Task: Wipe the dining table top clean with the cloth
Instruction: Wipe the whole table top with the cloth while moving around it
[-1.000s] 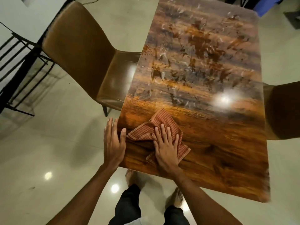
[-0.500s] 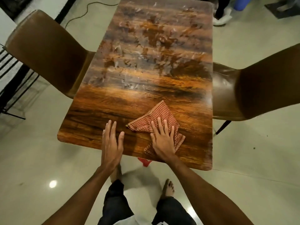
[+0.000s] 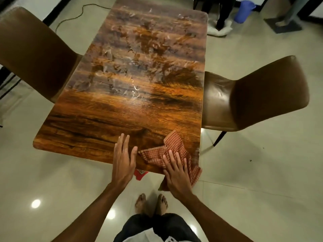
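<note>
A wood-grain dining table top (image 3: pixel 108 123) stretches away from me, with whitish smears and wet streaks over its far half. A red-checked cloth (image 3: pixel 172 145) lies crumpled at the near right corner, part of it hanging over the near edge. My right hand (image 3: pixel 176 173) presses flat on the cloth with fingers spread. My left hand (image 3: pixel 123 160) rests flat on the bare table edge just left of the cloth, fingers apart, holding nothing.
A brown chair (image 3: pixel 33 55) stands at the table's left side and another brown chair (image 3: pixel 258 95) at its right. A small red object (image 3: pixel 139 173) lies on the floor under the near edge. My bare feet (image 3: pixel 151 203) stand close to the table. A cable (image 3: pixel 76 14) runs across the floor far left.
My right hand has slid the cloth rightward along the near edge to the right corner, where it now overhangs. My left hand followed to the right along the edge.
</note>
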`<state>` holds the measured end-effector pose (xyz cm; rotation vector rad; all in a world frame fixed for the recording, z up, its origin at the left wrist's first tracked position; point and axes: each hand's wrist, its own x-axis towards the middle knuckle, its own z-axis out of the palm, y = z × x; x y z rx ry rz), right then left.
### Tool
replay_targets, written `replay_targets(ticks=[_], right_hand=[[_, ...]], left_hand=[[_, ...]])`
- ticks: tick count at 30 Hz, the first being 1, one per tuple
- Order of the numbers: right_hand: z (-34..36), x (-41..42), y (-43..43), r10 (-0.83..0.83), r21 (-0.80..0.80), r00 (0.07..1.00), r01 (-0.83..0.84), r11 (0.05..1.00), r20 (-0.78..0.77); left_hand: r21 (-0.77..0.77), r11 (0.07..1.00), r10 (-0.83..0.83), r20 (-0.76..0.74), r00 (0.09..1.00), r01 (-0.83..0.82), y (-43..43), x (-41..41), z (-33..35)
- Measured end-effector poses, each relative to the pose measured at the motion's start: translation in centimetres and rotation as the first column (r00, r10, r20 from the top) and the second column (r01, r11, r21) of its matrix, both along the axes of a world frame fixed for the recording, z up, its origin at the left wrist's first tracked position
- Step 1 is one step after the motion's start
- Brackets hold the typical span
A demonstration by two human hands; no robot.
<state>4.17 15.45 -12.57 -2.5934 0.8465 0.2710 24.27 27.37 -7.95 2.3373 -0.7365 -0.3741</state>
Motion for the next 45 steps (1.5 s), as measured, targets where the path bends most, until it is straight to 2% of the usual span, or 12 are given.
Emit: replay_targets(ticks=[3, 6, 9, 13, 16, 23, 29, 34, 38, 40, 43, 45], right_hand=[[-0.1, -1.7, -3.0, 0.076, -0.010, 0.997, -0.077, 0.997, -0.027], [0.2, -0.4, -8.5, -0.003, -0.071, 0.997, -0.003, 0.997, -0.080], [0.1, 0.0, -9.1, -0.039, -0.042, 0.999, 0.037, 0.998, -0.035], [-1.6, -4.6, -5.2, 0.170, -0.056, 0.985, -0.168, 0.984, 0.026], [-2.2, -5.8, -10.4, 0.358, 0.014, 0.933, -0.359, 0.933, 0.031], [-0.3, 3.1, -21.5, 0.248, -0.027, 0.968, -0.247, 0.969, 0.032], [-0.5, 4.5, -25.1, 0.475, -0.059, 0.879, -0.472, 0.880, 0.038], [0.2, 10.6, -28.9, 0.177, -0.093, 0.984, -0.178, 0.980, -0.019], [-0.4, 13.0, -23.6, 0.426, -0.083, 0.905, -0.425, 0.901, -0.008], [-0.8, 14.6, -24.3, 0.425, -0.066, 0.905, -0.424, 0.903, -0.002], [-1.0, 18.7, -26.2, 0.073, -0.074, 0.997, -0.073, 0.995, -0.007], [-0.9, 22.3, -23.8, -0.074, -0.096, 0.997, 0.072, 0.993, -0.010]], left_hand=[[-0.023, 1.000, -0.017, 0.003, 1.000, 0.018, -1.2, -1.1, -0.4], [-0.048, 0.999, -0.005, -0.004, 1.000, 0.004, -1.9, -2.2, -0.8], [-0.031, 0.999, 0.031, 0.013, 0.999, -0.031, -2.8, -3.9, -1.1], [-0.015, 0.995, 0.100, 0.002, 0.995, -0.100, -4.9, -6.1, -1.3], [0.013, 0.984, 0.176, 0.007, 0.984, -0.176, -7.6, -8.6, -1.3], [0.063, 0.956, 0.289, -0.014, 0.957, -0.288, -12.3, -11.9, -0.4], [0.085, 0.941, 0.327, 0.024, 0.945, -0.328, -14.6, -9.8, -0.2], [0.056, 0.944, 0.323, 0.033, 0.946, -0.324, -15.5, -5.8, -0.3], [0.041, 0.950, 0.309, 0.022, 0.951, -0.310, -15.2, -1.6, -0.3], [0.045, 0.959, 0.280, 0.027, 0.960, -0.281, -14.4, 1.1, -0.7], [0.033, 0.968, 0.247, 0.032, 0.968, -0.248, -12.2, 6.1, -1.5], [0.027, 0.974, 0.225, 0.016, 0.974, -0.225, -10.2, 9.7, -2.2]])
